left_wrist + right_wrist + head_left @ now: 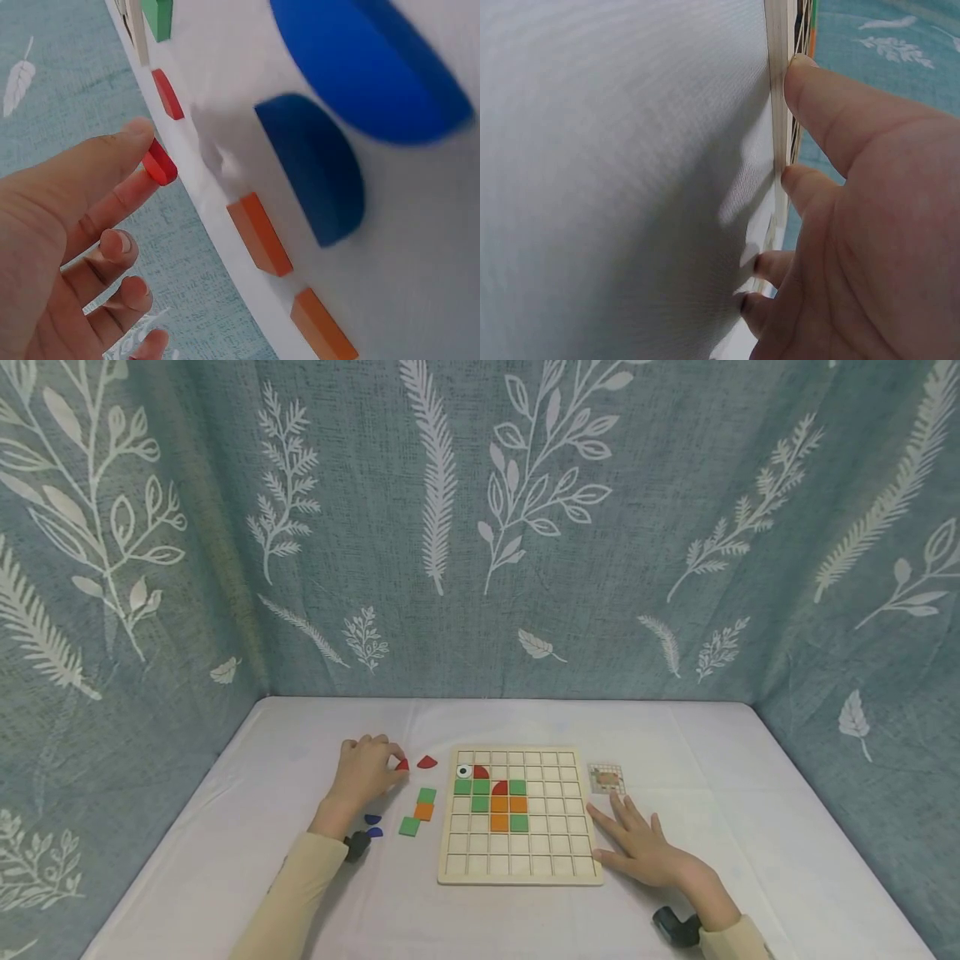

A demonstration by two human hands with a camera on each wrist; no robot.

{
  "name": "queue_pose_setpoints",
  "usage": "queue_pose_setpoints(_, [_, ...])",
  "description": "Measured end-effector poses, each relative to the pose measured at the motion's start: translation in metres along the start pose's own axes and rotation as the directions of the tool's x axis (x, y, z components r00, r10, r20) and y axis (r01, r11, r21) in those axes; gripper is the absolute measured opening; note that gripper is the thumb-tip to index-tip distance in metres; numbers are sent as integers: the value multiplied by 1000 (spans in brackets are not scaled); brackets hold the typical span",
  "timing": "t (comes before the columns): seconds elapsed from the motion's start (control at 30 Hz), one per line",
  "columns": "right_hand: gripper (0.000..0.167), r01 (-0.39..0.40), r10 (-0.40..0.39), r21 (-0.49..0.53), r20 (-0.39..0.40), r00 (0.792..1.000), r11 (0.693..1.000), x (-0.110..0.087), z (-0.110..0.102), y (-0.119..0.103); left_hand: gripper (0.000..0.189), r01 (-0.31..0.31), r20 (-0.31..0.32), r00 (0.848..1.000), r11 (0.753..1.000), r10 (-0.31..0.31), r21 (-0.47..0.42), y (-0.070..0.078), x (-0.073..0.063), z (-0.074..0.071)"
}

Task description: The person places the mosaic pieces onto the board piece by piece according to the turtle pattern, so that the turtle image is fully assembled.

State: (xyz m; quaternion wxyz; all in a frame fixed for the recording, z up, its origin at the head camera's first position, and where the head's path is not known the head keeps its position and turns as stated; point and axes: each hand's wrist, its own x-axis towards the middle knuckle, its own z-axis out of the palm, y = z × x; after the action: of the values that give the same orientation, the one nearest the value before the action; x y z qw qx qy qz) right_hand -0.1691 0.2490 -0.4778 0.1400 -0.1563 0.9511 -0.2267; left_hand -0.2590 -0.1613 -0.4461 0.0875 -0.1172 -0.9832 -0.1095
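My left hand (366, 770) pinches a small red tile (160, 163) between thumb and forefinger, over the table left of the board. Its other fingers are loosely bent. Another red tile (427, 762) lies just right of it. The wooden grid board (555, 843) carries a white disc with a black dot (464, 771), green and orange square tiles, and red quarter-round tiles in its upper left part. At the board's right edge, my right hand (643, 846) has its fingers spread, with thumb and forefinger at the rim.
Left of the board lie green tiles (408, 827), an orange tile (423, 812) and two blue half-round tiles (373, 832). A small picture card (606, 778) lies by the board's upper right. A patterned curtain (480, 610) hangs behind the white-covered table (675, 743).
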Motion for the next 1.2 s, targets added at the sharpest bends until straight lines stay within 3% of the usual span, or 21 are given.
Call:
queue_pose_setpoints(0.17, [68,0,0,5,2,1000,1000,-1,-1,-1,24,-2,3,1000,1000,2,-11,5,-3,1])
queue_pose_setpoints(0.7, [67,46,-45,22,-14,999,999,-3,-1,0,22,-89,27,995,992,91,-87,29,-14,-1])
queue_pose_setpoints(0.9, [68,11,-12,22,10,1000,1000,-2,-2,-1,22,-118,44,991,989,123,-90,40,-16,0])
queue_pose_setpoints(1.2, [69,8,-9,7,13,1000,1000,-1,-2,1,23,-139,77,985,977,153,-164,56,-20,6])
